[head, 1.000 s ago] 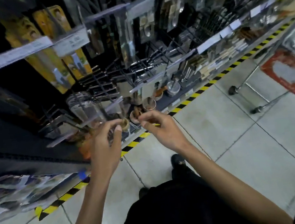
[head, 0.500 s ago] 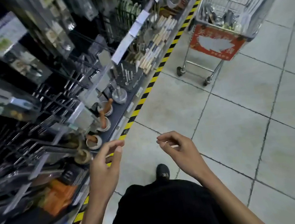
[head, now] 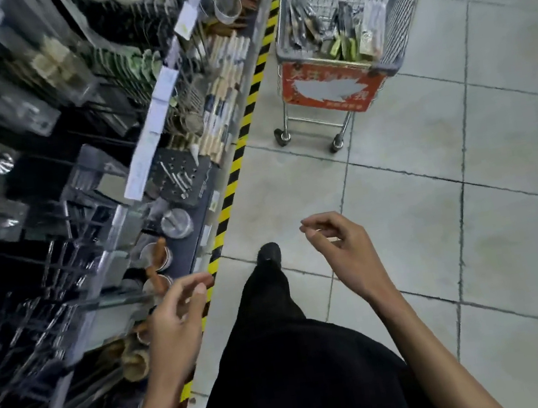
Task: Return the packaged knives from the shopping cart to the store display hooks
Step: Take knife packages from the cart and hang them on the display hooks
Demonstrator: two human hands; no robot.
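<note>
We see the store shelving [head: 94, 200] along our left, its display hooks [head: 50, 303] blurred. Ahead stands the shopping cart [head: 331, 91], well apart from us, with the packaged knives [head: 334, 35] inside. Our left hand [head: 177, 324] and right hand [head: 347, 255] hang loosely curled, holding nothing.

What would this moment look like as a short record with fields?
place: store aisle beside a display rack
left hand: empty, fingers loosely curled, near the rack
right hand: empty, over the floor
shopping cart: ahead, apart from both hands
packaged knives: lying in the cart
</note>
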